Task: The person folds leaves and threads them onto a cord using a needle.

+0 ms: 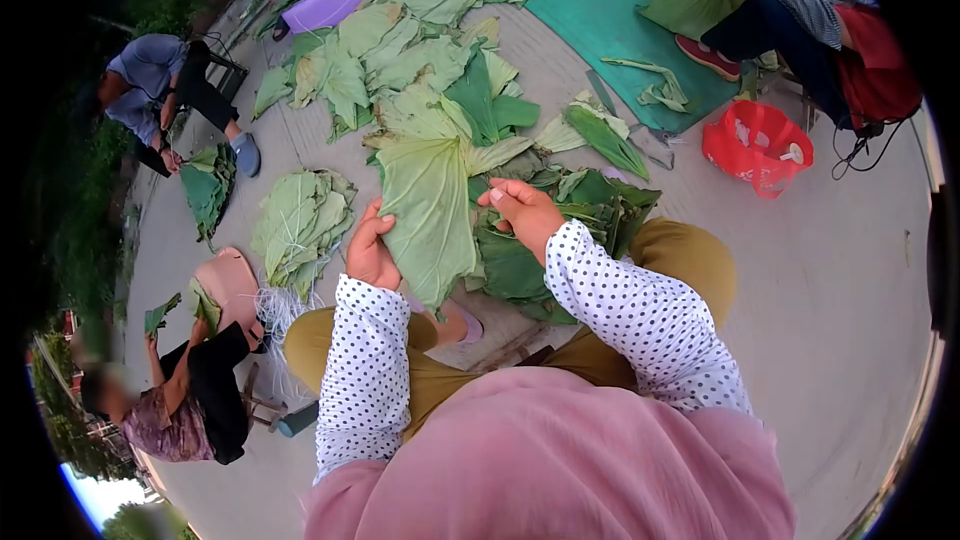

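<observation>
A large pale green leaf (425,210), which looks like a lotus leaf, hangs in front of my knees. My left hand (372,250) grips its left edge, thumb on top. On the other side, my right hand (525,212) is closed in a pinch close to the leaf's right edge. Whatever sits between those fingertips is too small to make out. Below and behind my right hand lies a stack of darker green leaves (515,265). A folded green leaf (605,140) rests on the ground beyond it.
Leaves (400,55) cover the ground ahead, partly on a green mat (600,50). Left are a tied leaf bundle (305,225), white strings (285,325) and a pink basin (230,285). A red basket (757,150) stands right. Several people sit around, some handling leaves.
</observation>
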Tool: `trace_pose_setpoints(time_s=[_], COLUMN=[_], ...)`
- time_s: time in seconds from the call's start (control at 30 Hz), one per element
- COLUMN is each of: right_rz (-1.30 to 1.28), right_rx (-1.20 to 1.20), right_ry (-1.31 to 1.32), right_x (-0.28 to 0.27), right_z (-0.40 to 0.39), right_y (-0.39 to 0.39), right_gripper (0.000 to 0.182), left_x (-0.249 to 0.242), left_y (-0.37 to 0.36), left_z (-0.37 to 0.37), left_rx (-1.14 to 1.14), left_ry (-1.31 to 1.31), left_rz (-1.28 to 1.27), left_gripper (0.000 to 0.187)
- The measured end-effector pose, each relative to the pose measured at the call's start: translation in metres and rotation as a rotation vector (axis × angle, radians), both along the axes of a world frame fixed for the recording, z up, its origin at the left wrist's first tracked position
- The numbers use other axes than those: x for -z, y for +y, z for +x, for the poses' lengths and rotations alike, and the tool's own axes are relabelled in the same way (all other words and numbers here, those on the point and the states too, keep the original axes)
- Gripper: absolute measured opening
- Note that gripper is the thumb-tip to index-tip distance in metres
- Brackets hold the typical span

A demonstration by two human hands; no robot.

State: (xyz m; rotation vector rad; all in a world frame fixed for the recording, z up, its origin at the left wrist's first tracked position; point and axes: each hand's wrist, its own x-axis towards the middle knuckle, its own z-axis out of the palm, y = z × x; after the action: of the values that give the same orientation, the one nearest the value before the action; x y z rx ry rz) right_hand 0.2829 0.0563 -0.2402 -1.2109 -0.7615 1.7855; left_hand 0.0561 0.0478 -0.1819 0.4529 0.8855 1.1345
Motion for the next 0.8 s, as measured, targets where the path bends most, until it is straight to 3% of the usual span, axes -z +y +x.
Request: trace_pose_setpoints(time_s=[0.13, 0.23, 0.3, 0.33, 0.37, 0.43, 0.5, 0.57, 0.6, 0.67, 0.7, 0.77, 0.8], right_rz=[-0.052, 0.099, 0.152, 0.201, 0.249, 0.304, 0.545, 0.687, 0.746, 0.819, 0.819, 1.172, 1.176], right_rx=[-0.048, 0.042, 0.076, 0.043, 0.012, -0.065, -0.243, -0.343, -0.415, -0.524, -0.528, -0.255, -0.258], right_ry=[0.178, 0.201, 0.19, 0.145, 0.1, 0.103, -0.121, -0.173, -0.194, -0.229, -0.226, -0.403, -0.396], right_x=[-0.012, -0.018, -0.022, -0.026, -0.029, -0.028, -0.03, -0.028, -0.027, -0.026, -0.023, -0.014, -0.017], right_z=[0.005, 0.008, 0.01, 0.012, 0.013, 0.012, 0.009, 0.007, 0.004, 0.001, -0.001, -0.006, -0.005], right_y=[0.002, 0.006, 0.009, 0.01, 0.009, 0.005, -0.003, -0.007, -0.009, -0.01, -0.011, -0.011, -0.011], right_gripper=[0.023, 0.022, 0.02, 0.019, 0.017, 0.016, 0.016, 0.016, 0.016, 0.014, 0.014, 0.014, 0.014], left_x=[-0.012, 0.008, 0.037, 0.045, 0.055, 0.034, 0.005, -0.015, -0.013, -0.011, -0.004, 0.013, 0.008], left_y=[-0.046, -0.063, -0.068, -0.07, -0.075, -0.081, -0.078, -0.072, -0.068, -0.059, -0.057, -0.053, -0.054], left_z=[0.004, -0.007, -0.025, -0.035, -0.041, -0.025, -0.009, 0.009, 0.015, 0.021, 0.021, 0.018, 0.021], left_rx=[-0.047, -0.069, -0.121, -0.024, -0.033, -0.068, -0.034, 0.046, 0.042, 0.212, 0.209, 0.173, 0.072], left_ry=[-0.084, -0.011, 0.463, 0.643, 0.644, 1.245, 1.199, 1.355, 1.357, 1.087, 1.089, 0.827, 0.919], left_rz=[0.036, 0.051, 0.02, 0.016, 0.014, 0.2, 0.199, 0.591, 0.58, 0.603, 0.6, 0.32, 0.308], left_gripper=[0.042, 0.041, 0.042, 0.047, 0.047, 0.052, 0.058, 0.054, 0.054, 0.041, 0.041, 0.027, 0.019])
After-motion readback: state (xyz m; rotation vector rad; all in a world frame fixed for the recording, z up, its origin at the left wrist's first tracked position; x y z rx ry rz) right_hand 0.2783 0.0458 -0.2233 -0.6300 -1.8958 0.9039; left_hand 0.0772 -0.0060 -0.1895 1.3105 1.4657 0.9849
